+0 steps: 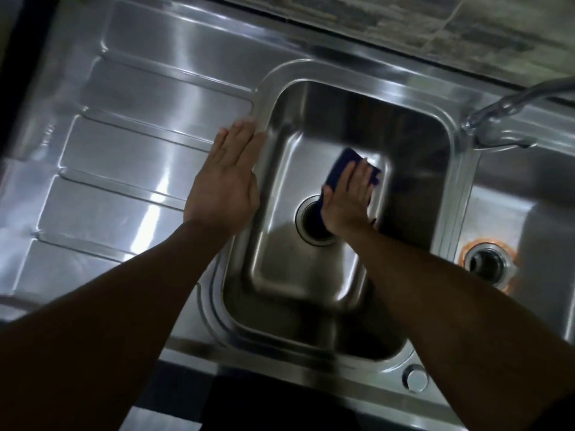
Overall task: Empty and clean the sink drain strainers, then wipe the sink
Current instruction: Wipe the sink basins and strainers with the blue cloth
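Observation:
A stainless steel sink basin (413, 169) fills the middle of the head view. My right hand (350, 202) presses a dark blue cloth (343, 161) flat against the basin floor, just beyond the open drain hole (309, 220), which it partly covers. No strainer shows in that drain. My left hand (225, 181) lies flat, fingers together, on the basin's left rim and holds nothing. A second basin (544, 231) at the right has its own drain (487, 264) ringed with orange rust.
A ribbed steel drainboard (124, 157) stretches to the left. The faucet spout (510, 104) reaches in from the upper right between the two basins. A round plug (415, 381) sits on the front rim. Tiled wall (435, 23) runs along the back.

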Demonstrator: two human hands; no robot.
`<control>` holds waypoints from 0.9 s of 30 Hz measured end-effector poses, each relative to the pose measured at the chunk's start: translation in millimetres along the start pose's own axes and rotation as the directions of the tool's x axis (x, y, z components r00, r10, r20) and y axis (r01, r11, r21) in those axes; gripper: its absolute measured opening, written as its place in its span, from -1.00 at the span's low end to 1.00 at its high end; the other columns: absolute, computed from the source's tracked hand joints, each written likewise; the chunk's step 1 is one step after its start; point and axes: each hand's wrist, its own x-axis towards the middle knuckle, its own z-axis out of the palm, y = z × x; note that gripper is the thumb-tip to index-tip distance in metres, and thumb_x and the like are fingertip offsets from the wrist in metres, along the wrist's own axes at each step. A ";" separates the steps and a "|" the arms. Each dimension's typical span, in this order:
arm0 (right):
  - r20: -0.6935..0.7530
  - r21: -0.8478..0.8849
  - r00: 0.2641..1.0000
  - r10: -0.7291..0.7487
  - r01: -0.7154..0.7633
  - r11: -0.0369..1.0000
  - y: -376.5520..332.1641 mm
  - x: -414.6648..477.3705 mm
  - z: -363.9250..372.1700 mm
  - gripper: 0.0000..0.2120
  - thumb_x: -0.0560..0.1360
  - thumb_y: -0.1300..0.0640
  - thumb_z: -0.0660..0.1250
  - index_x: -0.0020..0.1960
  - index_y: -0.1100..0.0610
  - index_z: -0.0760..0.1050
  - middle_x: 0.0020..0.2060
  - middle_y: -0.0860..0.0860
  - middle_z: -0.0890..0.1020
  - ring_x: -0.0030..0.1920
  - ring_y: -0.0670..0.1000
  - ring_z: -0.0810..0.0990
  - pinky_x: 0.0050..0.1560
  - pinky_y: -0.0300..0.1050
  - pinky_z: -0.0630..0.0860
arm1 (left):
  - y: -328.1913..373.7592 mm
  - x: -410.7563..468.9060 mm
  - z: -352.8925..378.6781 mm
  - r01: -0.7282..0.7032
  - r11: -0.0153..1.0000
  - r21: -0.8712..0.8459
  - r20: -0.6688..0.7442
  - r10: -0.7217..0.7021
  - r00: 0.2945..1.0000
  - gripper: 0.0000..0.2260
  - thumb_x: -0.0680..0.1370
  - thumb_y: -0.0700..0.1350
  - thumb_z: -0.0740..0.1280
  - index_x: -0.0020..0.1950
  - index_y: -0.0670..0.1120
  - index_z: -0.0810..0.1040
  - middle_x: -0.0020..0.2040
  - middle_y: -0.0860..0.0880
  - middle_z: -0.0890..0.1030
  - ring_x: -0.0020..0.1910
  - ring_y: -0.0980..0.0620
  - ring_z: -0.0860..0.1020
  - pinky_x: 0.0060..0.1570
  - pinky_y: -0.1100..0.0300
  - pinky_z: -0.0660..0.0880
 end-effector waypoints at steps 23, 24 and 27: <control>0.679 -0.276 0.614 -0.403 0.722 0.634 56.4 -154.0 -25.5 -0.38 0.70 0.13 0.07 0.65 -0.02 -0.16 0.62 0.03 -0.31 0.63 0.11 -0.24 0.58 0.22 -0.16 | 8.8 -4.7 -10.8 -0.011 1.000 0.015 0.036 0.010 0.999 -0.55 0.64 -0.26 0.08 0.55 -0.27 0.31 0.57 -0.26 0.29 0.60 -0.18 0.20 0.61 -0.09 0.07; 0.639 -0.296 0.679 -0.362 0.651 0.699 53.9 -158.0 -22.9 -0.38 0.70 0.13 0.05 0.65 0.03 -0.20 0.62 0.07 -0.31 0.63 0.13 -0.24 0.58 0.21 -0.17 | 8.9 -4.6 -10.6 -0.012 1.000 0.020 0.038 0.012 0.999 -0.55 0.64 -0.27 0.08 0.55 -0.27 0.30 0.57 -0.25 0.28 0.61 -0.18 0.19 0.61 -0.08 0.07; 0.463 -0.222 0.851 -0.246 0.380 0.898 47.2 -149.8 -18.0 -0.38 0.68 0.16 0.00 0.64 0.17 -0.24 0.60 0.22 -0.29 0.63 0.24 -0.21 0.60 0.13 -0.15 | 7.5 -4.3 -10.0 -0.016 0.999 0.036 0.044 0.014 0.999 -0.54 0.64 -0.29 0.11 0.56 -0.26 0.28 0.58 -0.24 0.26 0.62 -0.17 0.17 0.61 -0.08 0.06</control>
